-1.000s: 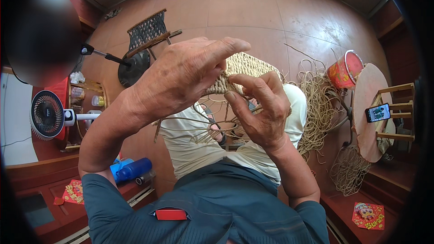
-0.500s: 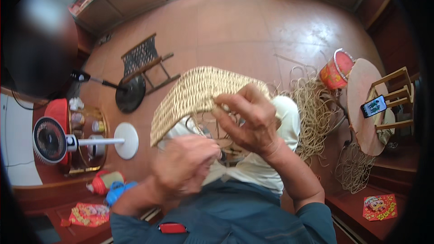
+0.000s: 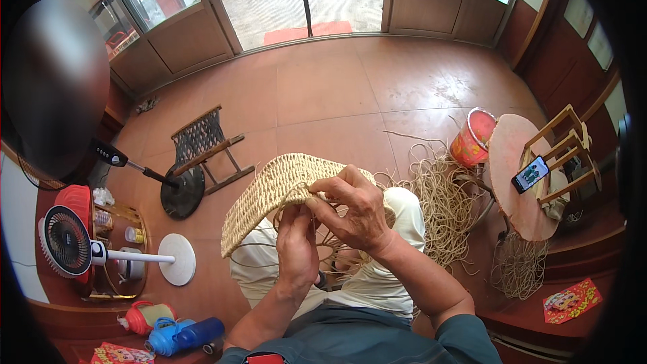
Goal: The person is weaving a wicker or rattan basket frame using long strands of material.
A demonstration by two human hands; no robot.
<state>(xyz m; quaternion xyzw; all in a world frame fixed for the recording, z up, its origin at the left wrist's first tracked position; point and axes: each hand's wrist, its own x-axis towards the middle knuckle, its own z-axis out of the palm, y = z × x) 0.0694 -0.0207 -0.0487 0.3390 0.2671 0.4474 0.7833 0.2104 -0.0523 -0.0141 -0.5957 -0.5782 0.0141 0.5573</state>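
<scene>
A pale woven straw piece (image 3: 269,189), perhaps a basket, rests across my knees with its edge toward me. Thin loose cords (image 3: 330,246) hang from that edge between my legs. My right hand (image 3: 354,210) pinches a strand at the near rim with thumb and forefinger. Right beside it, my left hand (image 3: 296,246) comes up from below, its fingers bent and closed against the same rim. What exactly the left fingertips grip is partly hidden by the weave and the right hand.
A heap of straw cord (image 3: 441,212) lies right of my leg, near a red bucket (image 3: 473,138). A round table (image 3: 509,185) holds a phone (image 3: 530,174) and a small wooden frame (image 3: 573,141). Left are a white fan (image 3: 67,241), a folding stool (image 3: 205,145) and a blue bottle (image 3: 199,334).
My left hand has risen from low on the left, where it was blurred, to the rim beside my right hand. The view has tilted up, showing more of the doorway.
</scene>
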